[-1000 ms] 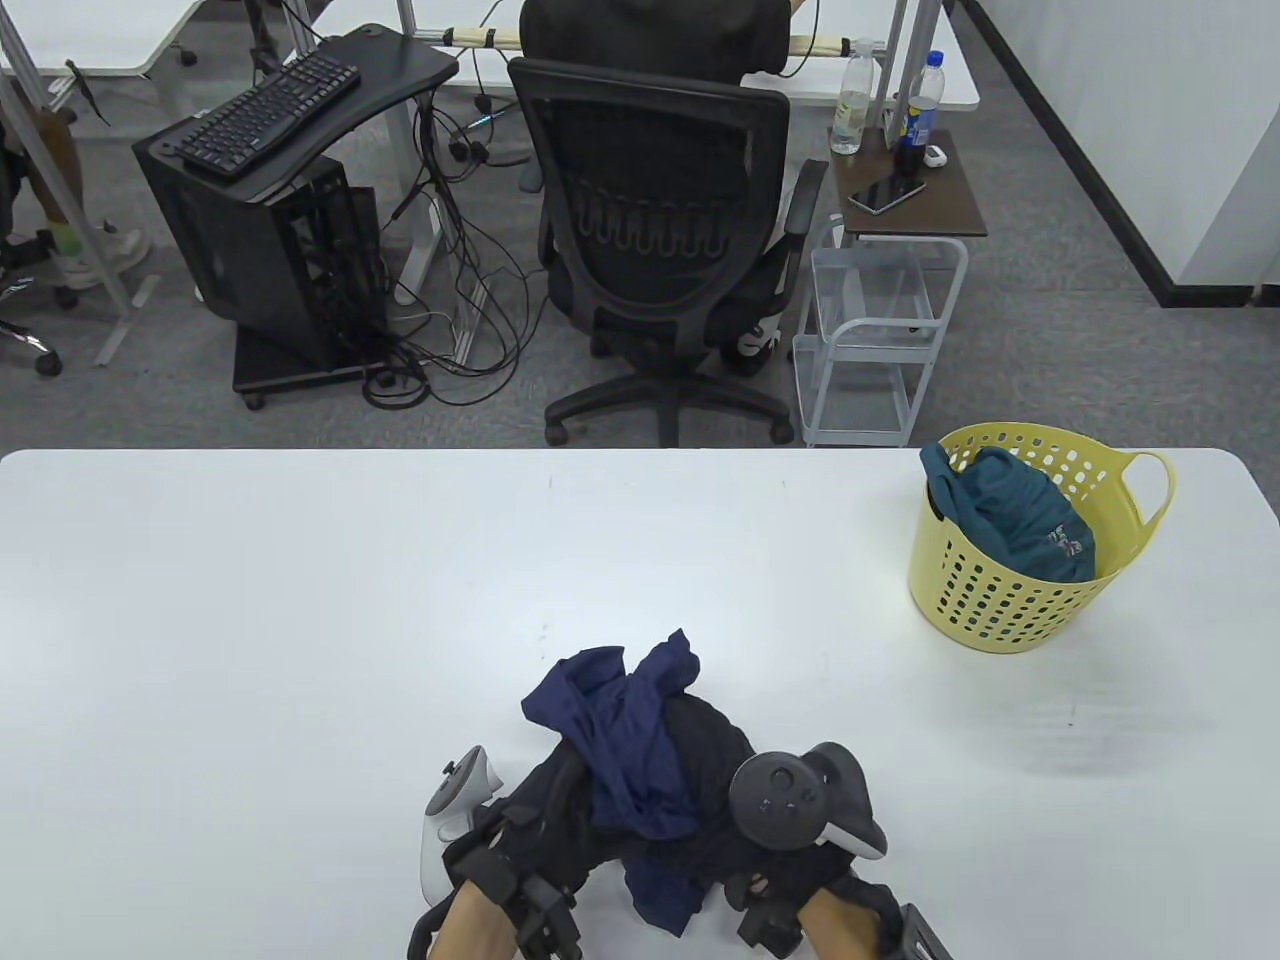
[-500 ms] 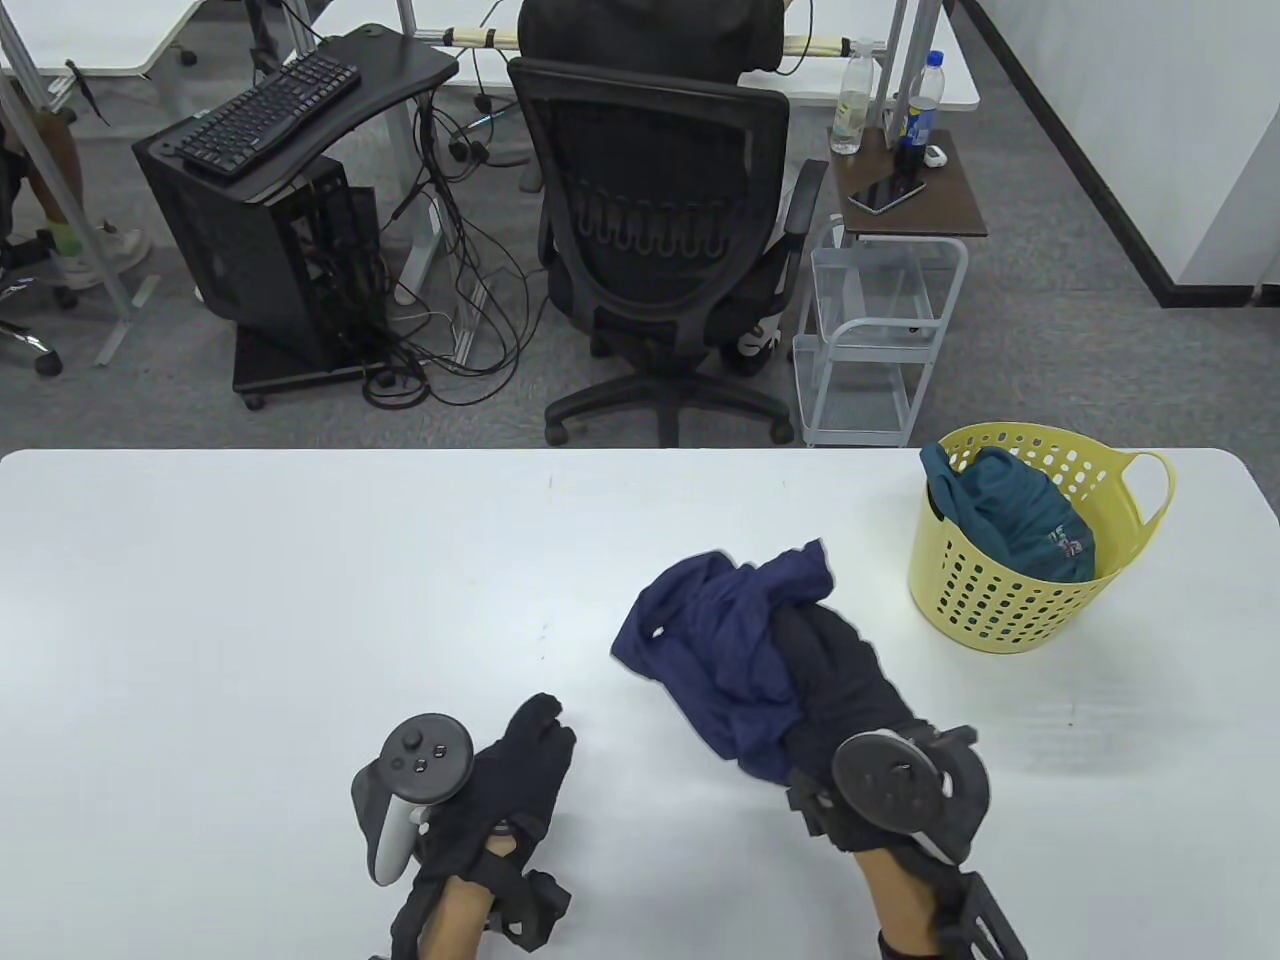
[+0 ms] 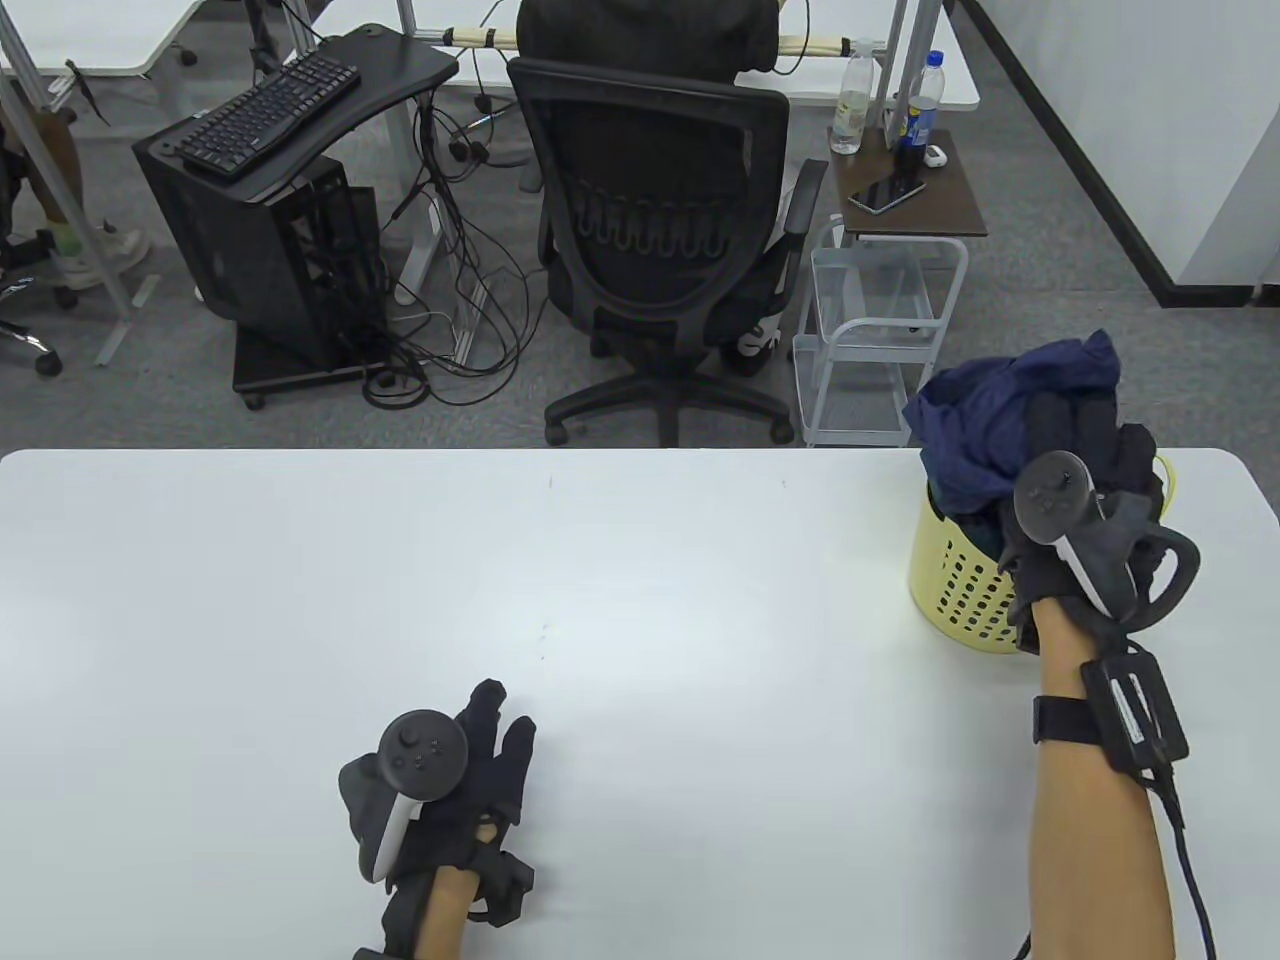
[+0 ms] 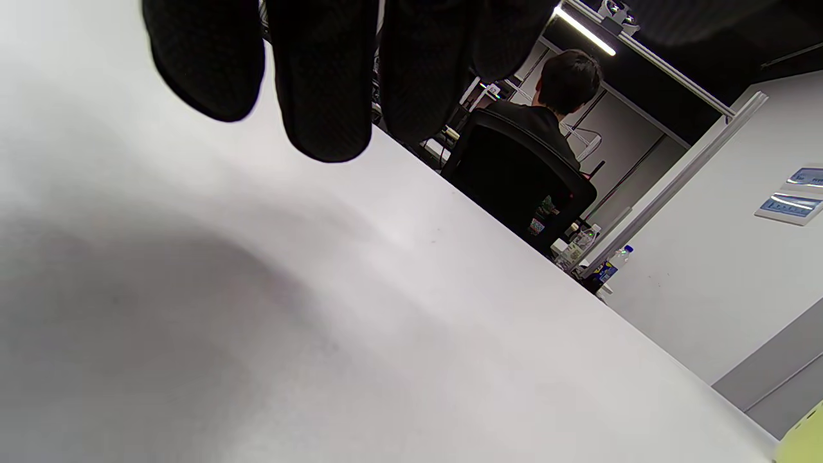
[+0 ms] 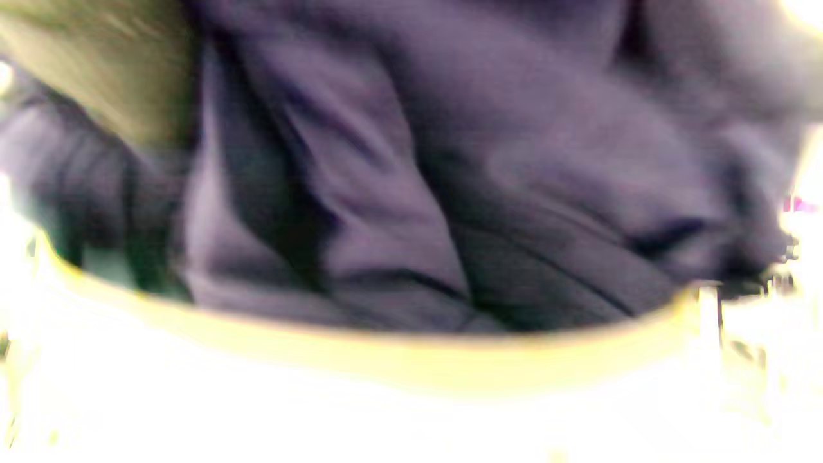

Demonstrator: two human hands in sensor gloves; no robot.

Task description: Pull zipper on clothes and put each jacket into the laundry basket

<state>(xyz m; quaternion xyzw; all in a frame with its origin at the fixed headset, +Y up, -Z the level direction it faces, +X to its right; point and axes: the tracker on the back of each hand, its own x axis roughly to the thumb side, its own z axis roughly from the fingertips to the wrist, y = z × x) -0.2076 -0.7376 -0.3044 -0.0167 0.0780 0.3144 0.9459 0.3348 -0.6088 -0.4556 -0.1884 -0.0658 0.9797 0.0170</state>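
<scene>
Jacket, navy blue and bunched, held by the right hand directly over the mouth of the yellow laundry basket at the far right corner of the table; the fabric hides most of the basket's opening and rises above its rim. Gloved fingers of the right hand are wrapped into the cloth, with the tracker on the back of the hand facing the camera and the bare forearm reaching in from the near right edge. In the right wrist view, blurred, folds of the navy jacket fill the frame just above the yellow rim of the basket. Left hand lies on the table at near centre-left, well apart from the basket, fingers extended and relaxed, holding nothing; its tracker sits on the back of the hand. In the left wrist view the black gloved fingertips hang just over the bare white tabletop. Beyond the far edge of the table: a black office chair with a seated person in dark clothing, a keyboard on a black stand at far left, and a small side table with bottles at far right
</scene>
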